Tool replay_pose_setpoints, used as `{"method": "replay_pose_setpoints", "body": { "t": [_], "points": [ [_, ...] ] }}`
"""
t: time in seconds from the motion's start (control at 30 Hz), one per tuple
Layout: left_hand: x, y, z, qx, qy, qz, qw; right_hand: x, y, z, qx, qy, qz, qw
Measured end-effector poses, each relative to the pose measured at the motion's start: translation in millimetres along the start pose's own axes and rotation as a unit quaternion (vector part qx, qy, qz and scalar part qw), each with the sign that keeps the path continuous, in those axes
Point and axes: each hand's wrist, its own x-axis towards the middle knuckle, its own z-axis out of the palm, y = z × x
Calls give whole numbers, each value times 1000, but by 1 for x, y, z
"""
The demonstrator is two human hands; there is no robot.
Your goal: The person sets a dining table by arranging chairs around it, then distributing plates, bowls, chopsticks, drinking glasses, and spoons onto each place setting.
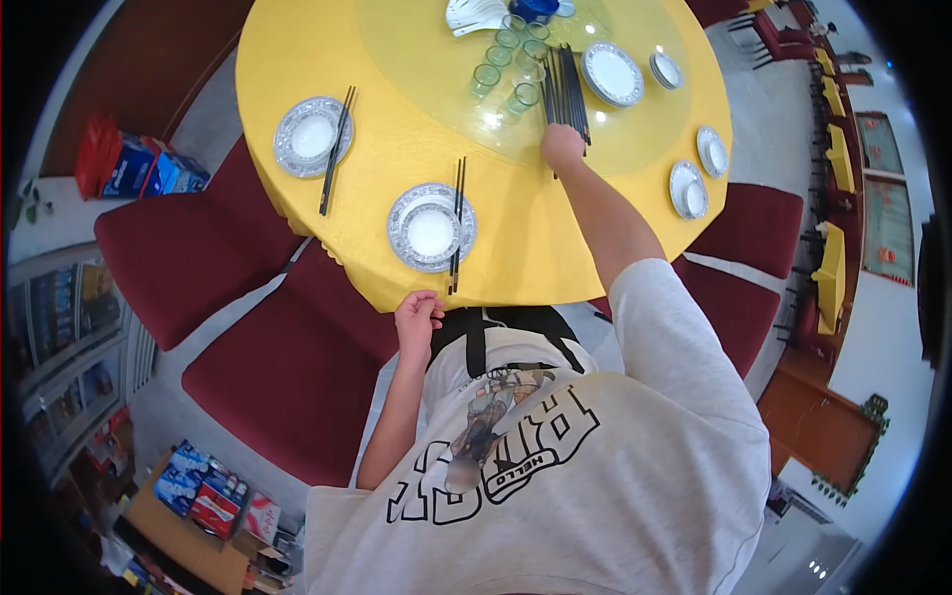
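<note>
My right hand reaches across the round table and is closed at the near end of a bundle of dark chopsticks on the glass turntable. Some chopstick ends stick out below the fist; the fingers' exact grip is partly hidden. My left hand hangs by the table's front edge, loosely curled with fingers apart and nothing in it. Just above it, a plate with a smaller dish on it has a pair of chopsticks along its right side. A similar setting, a patterned plate with chopsticks, lies further left.
Green-tinted glasses stand on the turntable beside a stack of plates and small dishes. White spoons lie at the far side. More dishes sit at the right edge. Dark red chairs surround the table.
</note>
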Motion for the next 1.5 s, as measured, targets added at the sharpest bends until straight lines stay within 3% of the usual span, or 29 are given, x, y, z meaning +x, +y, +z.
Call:
{"method": "replay_pose_setpoints", "body": {
  "t": [0.5,0.6,0.63,0.7,0.77,0.87,0.97,1.1,1.2,1.27,1.3,1.37,1.5],
  "points": [
    [35,13,58,116,-131,-42,984,-33,39,7,65,40,-39,996],
    [48,15,66,167,-150,-11,974,-43,55,-6,144,66,-26,987],
    [53,19,77,164,-153,-9,974,-56,64,-12,210,23,-42,977],
    [59,26,101,211,-202,21,956,-93,78,-10,371,-92,-37,923],
    [53,37,137,169,-240,8,956,-145,92,11,604,-219,-45,765],
    [49,30,185,137,-331,-25,933,-225,111,25,671,-331,-16,663],
    [45,-4,211,153,-387,-53,908,-267,136,26,730,-358,7,582],
    [33,-36,249,185,-352,-72,915,-271,180,46,732,-361,-31,578],
    [38,-50,299,239,-307,-50,920,-265,214,59,750,-311,28,583],
    [46,-58,343,259,-299,-20,918,-260,244,66,786,-229,143,556],
    [47,-66,363,268,-288,-2,919,-256,258,75,792,-230,143,547],
    [51,-77,407,294,-280,4,914,-245,285,96,850,-175,145,475],
    [76,-120,487,341,-281,-10,897,-210,349,121,859,-129,174,465]
  ]
}}
